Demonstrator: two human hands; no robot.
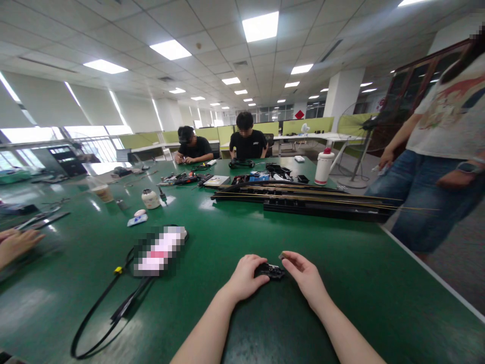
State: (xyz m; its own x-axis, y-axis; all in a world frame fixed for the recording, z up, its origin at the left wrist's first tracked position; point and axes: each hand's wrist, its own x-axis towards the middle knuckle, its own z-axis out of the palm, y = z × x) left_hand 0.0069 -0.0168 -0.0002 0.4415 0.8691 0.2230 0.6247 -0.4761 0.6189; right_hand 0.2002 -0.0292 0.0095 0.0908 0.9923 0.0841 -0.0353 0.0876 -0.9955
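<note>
My left hand (247, 278) rests on the green table (341, 283) with its fingers curled around a small black part (271, 271). My right hand (305, 275) is just right of that part, thumb and forefinger pinched on a tiny dark piece (282, 256) held above it. Both forearms reach in from the bottom edge.
A black cable (109, 313) loops at the left beside a blurred-out object (159, 251). Long black rails with thin rods (322, 202) lie across the far middle, near a white bottle (324, 167). Two seated people work at the far end; another stands at right. Someone's hand (17, 245) lies at the left edge.
</note>
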